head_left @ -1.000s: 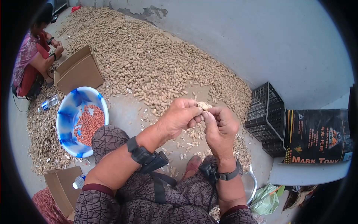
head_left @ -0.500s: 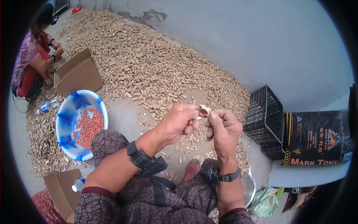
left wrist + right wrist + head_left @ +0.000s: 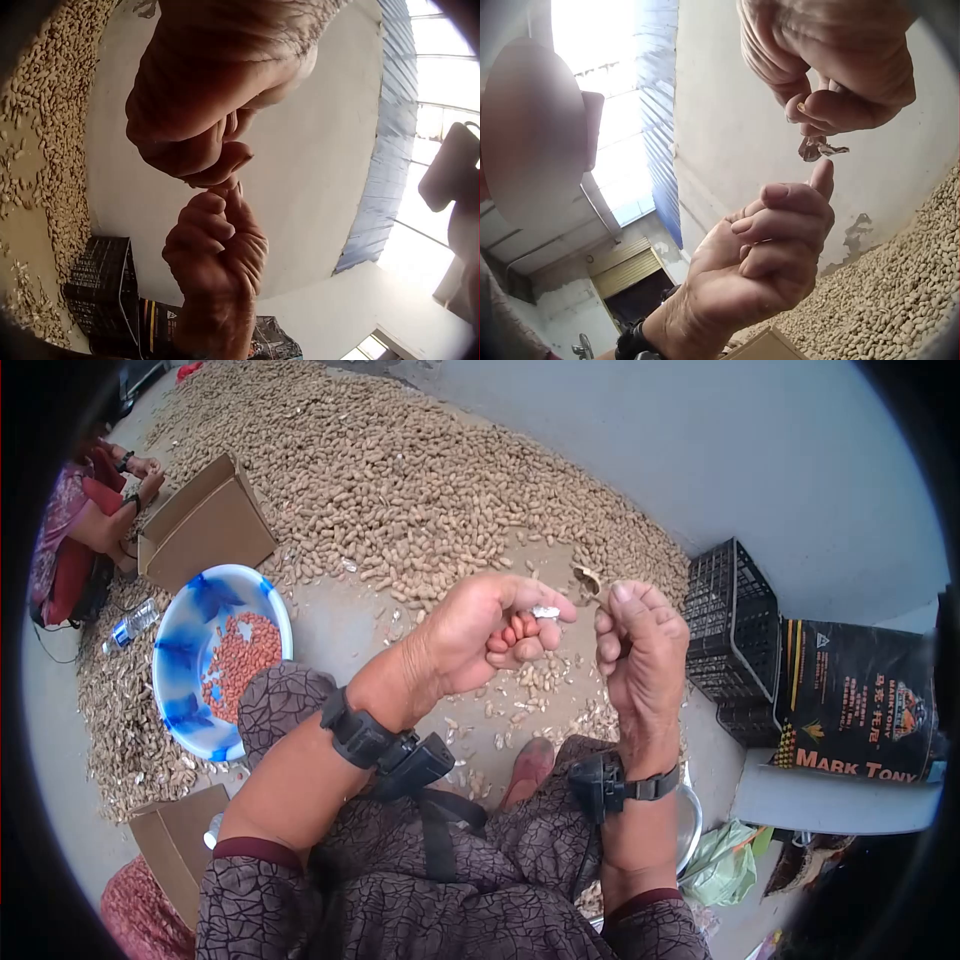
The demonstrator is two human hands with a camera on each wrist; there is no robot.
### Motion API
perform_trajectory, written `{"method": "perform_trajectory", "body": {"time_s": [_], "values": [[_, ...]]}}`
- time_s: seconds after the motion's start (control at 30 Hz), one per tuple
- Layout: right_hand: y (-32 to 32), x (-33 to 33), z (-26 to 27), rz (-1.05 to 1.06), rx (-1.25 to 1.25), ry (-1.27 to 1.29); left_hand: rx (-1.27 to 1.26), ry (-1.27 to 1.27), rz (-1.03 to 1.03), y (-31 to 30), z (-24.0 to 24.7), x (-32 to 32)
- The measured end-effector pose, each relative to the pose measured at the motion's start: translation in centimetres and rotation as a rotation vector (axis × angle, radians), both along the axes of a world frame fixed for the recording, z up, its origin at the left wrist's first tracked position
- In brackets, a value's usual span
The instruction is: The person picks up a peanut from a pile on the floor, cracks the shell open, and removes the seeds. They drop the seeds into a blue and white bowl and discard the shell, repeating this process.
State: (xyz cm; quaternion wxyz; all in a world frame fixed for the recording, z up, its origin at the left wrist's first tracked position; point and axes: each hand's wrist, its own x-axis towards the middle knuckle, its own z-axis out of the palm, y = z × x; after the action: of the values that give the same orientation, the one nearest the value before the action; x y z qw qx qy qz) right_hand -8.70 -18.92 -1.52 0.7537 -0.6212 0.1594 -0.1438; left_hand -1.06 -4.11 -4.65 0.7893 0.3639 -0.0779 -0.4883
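Observation:
Several reddish peanut kernels (image 3: 513, 630) lie in the curled fingers of my left hand (image 3: 470, 635), palm turned up. A pale shell bit (image 3: 545, 613) shows by its thumb and forefinger. To its right, my right hand (image 3: 645, 650) pinches an opened peanut shell (image 3: 588, 579) between thumb and forefinger. In the right wrist view that shell (image 3: 823, 149) hangs below my right hand (image 3: 840, 71), just above the forefinger of my left hand (image 3: 757, 259). The left wrist view has my left hand (image 3: 217, 90) above my right hand (image 3: 214, 259), hiding the kernels.
A big pile of unshelled peanuts (image 3: 400, 490) lies along the wall. At left are a blue-white basin (image 3: 178, 630) with kernels, a cardboard box (image 3: 210, 540), a bottle (image 3: 134, 622) and a crouching person (image 3: 90, 525). At right stand a black crate (image 3: 735, 615) and a black sack (image 3: 855, 705).
My hands have moved apart and farther forward. The left hand has turned to show the kernels in its fingers, and the shell has gone rightward with my right hand.

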Motion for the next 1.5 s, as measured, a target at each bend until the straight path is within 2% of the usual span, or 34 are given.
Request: {"method": "perform_trajectory", "body": {"time_s": [0.07, 0.13, 0.17, 0.23, 0.3, 0.37, 0.43, 0.5, 0.53, 0.57, 0.63, 0.7, 0.77, 0.8, 0.83, 0.9, 1.03, 1.17, 1.23, 1.3, 1.5], "values": [[0.1, -0.2, 0.2, -0.021, -0.012, 0.020, -0.020, 0.056, -0.036, 0.2, -0.2, -0.4], [0.1, -0.1, 0.2, -0.030, -0.037, 0.034, 0.055, -0.169, -0.132, 0.2, 0.1, -0.4], [0.2, -0.1, 0.2, -0.035, -0.054, 0.024, 0.063, -0.154, -0.137, 0.3, 0.4, -0.8], [0.0, 0.1, 0.3, -0.028, -0.078, 0.023, 0.188, -0.464, -0.304, 0.4, 1.5, -1.1], [-0.1, 0.0, 0.3, -0.018, -0.105, 0.018, 0.183, -0.488, -0.302, 0.6, 2.1, -1.6], [-0.3, -0.1, 0.5, 0.015, -0.105, 0.002, 0.324, -0.620, -0.268, 1.0, 2.4, -1.1], [-0.5, -0.4, 0.6, 0.052, -0.112, -0.011, 0.304, -0.604, -0.181, 1.5, 1.8, 0.0], [-0.4, -0.7, 0.8, 0.139, -0.082, 0.021, 0.074, -0.211, 0.043, 1.7, 0.7, 0.9], [-0.3, -0.8, 0.9, 0.180, -0.057, 0.033, -0.086, 0.024, 0.038, 1.8, 0.1, 1.2], [-0.3, -1.0, 0.9, 0.221, -0.032, 0.049, -0.103, -0.006, 0.035, 1.6, -0.2, 1.2], [-0.5, -1.0, 0.5, 0.278, -0.023, 0.047, -0.027, 0.222, 0.148, 1.3, -0.1, 0.9], [-0.4, -1.1, 0.9, 0.297, -0.014, 0.066, -0.072, 0.231, 0.134, 1.6, -0.4, 1.3], [-0.3, -1.2, 1.0, 0.290, -0.062, 0.079, -0.019, 0.108, 0.121, 1.6, -0.5, 1.4], [-0.2, -1.3, 1.0, 0.287, -0.103, 0.098, 0.012, -0.047, 0.100, 1.6, -0.2, 1.0], [-0.1, -1.3, 0.8, 0.285, -0.103, 0.097, 0.012, -0.048, 0.098, 1.4, -0.3, 0.5], [0.1, -1.2, 0.6, 0.281, -0.167, 0.102, 0.121, -0.250, -0.007, 0.9, -0.5, -0.3], [0.1, -1.1, 0.5, 0.256, -0.169, 0.107, 0.111, -0.328, -0.122, 0.9, -0.1, -0.8], [0.1, -1.1, 0.1, 0.257, -0.168, 0.090, 0.127, -0.355, -0.144, 0.9, -0.3, -0.9], [0.1, -1.0, 0.0, 0.246, -0.162, 0.075, 0.111, -0.372, -0.140, 0.7, 0.0, -1.0], [0.0, -1.0, 0.0, 0.248, -0.054, 0.093, 0.205, -0.572, -0.018, 0.5, 0.5, -1.4], [-0.3, -0.8, -0.6, 0.303, -0.093, 0.111, 0.300, -0.776, 0.028, 0.6, 0.5, -1.7]]}}
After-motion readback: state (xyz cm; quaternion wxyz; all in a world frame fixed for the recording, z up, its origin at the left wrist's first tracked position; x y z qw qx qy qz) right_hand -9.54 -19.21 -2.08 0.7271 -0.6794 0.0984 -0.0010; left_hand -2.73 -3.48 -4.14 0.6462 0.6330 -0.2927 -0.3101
